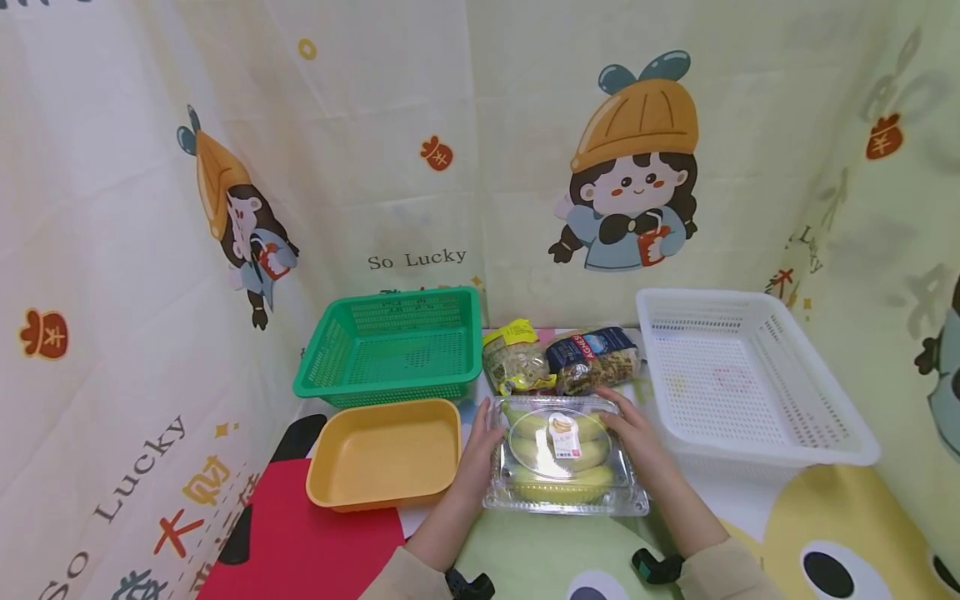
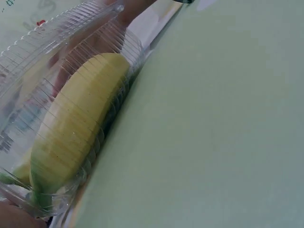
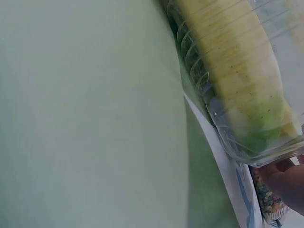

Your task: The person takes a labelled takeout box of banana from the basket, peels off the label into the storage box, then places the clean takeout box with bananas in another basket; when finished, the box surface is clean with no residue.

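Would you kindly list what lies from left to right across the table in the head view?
Shallow yellow plastic tray → left hand → clear plastic clamshell box of bananas → right hand → large white perforated plastic basket.

Head cam: high, facing fwd/down over bench (image 1: 540,550). Wrist cams: v. close, low, opposite sides; all share banana box (image 1: 564,454) (image 2: 61,118) (image 3: 247,80).

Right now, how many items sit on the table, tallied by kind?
Baskets: 2, green basket and white basket
Trays: 1, yellow tray
Snack bags: 2, yellow-topped bag and blue-labelled bag
Clear banana boxes: 1, banana box, gripped by left hand and right hand
Total: 6
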A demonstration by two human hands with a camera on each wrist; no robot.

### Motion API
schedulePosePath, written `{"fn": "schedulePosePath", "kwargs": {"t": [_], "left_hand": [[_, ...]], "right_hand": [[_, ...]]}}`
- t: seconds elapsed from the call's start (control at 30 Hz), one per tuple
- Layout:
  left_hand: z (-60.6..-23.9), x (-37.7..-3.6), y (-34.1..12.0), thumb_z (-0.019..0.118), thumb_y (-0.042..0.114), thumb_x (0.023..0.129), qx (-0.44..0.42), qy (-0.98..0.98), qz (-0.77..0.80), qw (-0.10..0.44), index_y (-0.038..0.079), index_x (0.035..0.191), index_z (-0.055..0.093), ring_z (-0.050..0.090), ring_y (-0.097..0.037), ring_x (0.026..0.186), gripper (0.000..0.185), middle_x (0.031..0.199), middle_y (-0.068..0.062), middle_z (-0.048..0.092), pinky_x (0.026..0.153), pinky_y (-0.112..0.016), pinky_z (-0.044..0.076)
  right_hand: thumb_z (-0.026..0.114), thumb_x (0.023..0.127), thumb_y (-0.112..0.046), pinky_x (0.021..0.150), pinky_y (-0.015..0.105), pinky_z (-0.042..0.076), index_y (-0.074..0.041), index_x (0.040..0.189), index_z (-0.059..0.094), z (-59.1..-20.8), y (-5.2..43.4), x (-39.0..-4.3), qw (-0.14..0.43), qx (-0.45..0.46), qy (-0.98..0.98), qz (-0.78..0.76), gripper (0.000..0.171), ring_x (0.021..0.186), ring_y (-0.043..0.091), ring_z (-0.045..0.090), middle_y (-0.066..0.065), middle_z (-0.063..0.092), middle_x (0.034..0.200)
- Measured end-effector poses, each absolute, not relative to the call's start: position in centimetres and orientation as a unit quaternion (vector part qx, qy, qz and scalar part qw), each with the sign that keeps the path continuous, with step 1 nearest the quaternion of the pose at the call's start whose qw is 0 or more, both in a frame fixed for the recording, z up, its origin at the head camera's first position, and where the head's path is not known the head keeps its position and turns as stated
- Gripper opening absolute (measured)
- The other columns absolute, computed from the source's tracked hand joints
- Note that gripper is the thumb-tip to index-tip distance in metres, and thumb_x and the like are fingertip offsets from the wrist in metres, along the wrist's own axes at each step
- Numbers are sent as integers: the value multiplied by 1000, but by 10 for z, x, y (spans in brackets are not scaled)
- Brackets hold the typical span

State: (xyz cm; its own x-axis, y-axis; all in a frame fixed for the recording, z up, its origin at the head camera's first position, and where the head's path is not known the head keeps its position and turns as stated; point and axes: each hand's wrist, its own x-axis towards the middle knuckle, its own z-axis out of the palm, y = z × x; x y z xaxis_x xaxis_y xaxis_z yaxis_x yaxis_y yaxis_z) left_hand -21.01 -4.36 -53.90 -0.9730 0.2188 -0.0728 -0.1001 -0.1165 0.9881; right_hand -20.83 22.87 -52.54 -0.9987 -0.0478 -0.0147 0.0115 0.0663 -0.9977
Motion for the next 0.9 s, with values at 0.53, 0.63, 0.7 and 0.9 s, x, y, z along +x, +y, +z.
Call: {"fn": "schedulePosePath", "kwargs": {"t": [0.53,0.63,0.7,0.9], "left_hand": [[-542,-209,-50,46,35,103,27,672,733,98,16,160,16,12,-31,154,66,166,-10,17,124,-52,9],[-543,-210,-54,44,36,104,20,690,720,74,13,157,27,21,-28,152,60,163,-7,27,124,-49,14],[-544,-210,-56,42,36,105,15,698,713,62,11,155,32,25,-26,151,57,162,-7,31,124,-47,17],[-546,-207,-55,42,35,105,35,673,732,98,16,159,17,9,-29,154,63,167,-8,15,125,-50,7]], "right_hand": [[42,104,-10,120,52,21,-2,151,35,-526,230,-213,35,-1,728,-685,48,152,34,16,14,24,163],[44,104,-12,119,48,25,-5,151,36,-526,231,-214,37,5,738,-674,48,151,33,20,13,26,163],[45,104,-14,119,49,26,-6,151,36,-525,231,-214,34,6,751,-659,49,150,35,22,14,26,162],[49,104,-34,113,62,32,-13,154,33,-508,237,-209,24,-6,831,-556,57,142,48,34,22,29,159]]}}
